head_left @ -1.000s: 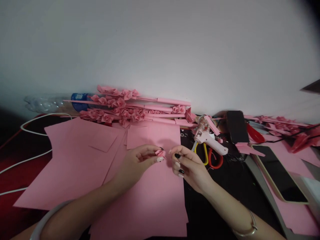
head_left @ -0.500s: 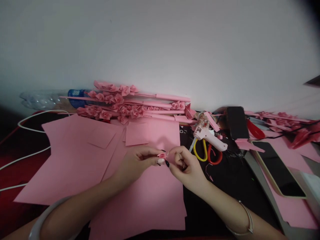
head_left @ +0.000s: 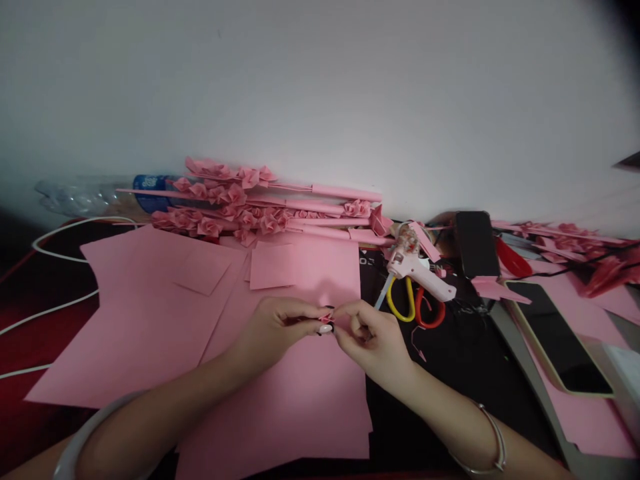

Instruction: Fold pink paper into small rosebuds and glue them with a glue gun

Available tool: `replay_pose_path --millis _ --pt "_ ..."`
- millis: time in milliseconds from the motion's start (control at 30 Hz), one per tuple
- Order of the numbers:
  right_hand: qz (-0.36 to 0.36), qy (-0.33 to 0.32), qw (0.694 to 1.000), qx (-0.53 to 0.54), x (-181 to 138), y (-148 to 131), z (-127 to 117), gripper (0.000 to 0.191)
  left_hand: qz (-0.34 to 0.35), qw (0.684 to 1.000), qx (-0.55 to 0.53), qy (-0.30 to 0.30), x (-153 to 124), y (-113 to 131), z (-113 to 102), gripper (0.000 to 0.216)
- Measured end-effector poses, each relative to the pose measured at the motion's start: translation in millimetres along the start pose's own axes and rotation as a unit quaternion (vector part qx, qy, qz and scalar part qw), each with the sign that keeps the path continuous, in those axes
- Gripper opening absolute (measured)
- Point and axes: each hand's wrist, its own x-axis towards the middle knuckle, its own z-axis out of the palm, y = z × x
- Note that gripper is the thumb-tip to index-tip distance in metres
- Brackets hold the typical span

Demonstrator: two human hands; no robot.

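Observation:
A small folded pink paper piece [head_left: 326,318] is held between both hands, mostly covered by the fingertips. My left hand [head_left: 283,328] pinches it from the left between thumb and fingers. From the right, my right hand [head_left: 373,337] has its thumb and forefinger closed at the other side of the piece. Both hands hover over large pink paper sheets [head_left: 300,407]. Just beyond them lies a small pink paper square [head_left: 273,265].
Pink paper flowers on stems [head_left: 240,207] lie along the wall beside a plastic bottle [head_left: 85,193]. To the right are a glue gun [head_left: 423,275], scissors with yellow and red handles [head_left: 431,310], a dark phone [head_left: 475,243] and a larger phone [head_left: 563,340]. White cable [head_left: 55,250] loops at left.
The right fingertips have moved in closer against the paper piece, and its folds now look narrower between the hands. The view has shifted very slightly.

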Motion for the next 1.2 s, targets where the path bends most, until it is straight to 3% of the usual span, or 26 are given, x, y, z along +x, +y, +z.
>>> replay_pose_path --millis 533,767,1200 --pt "0.07 0.01 0.997 0.04 5.6 2.0 -1.1 0.007 0.009 0.998 0.035 -0.045 2.3 -0.8 -1.2 0.015" --pt "0.127 0.018 0.983 0.13 10.7 1.3 -3.0 0.009 -0.004 0.998 -0.035 -0.057 3.7 -4.5 -0.4 0.034" --pt "0.131 0.001 0.979 0.159 8.6 0.1 -0.6 0.006 0.015 0.999 0.006 -0.052 2.9 -6.8 -1.4 0.018"
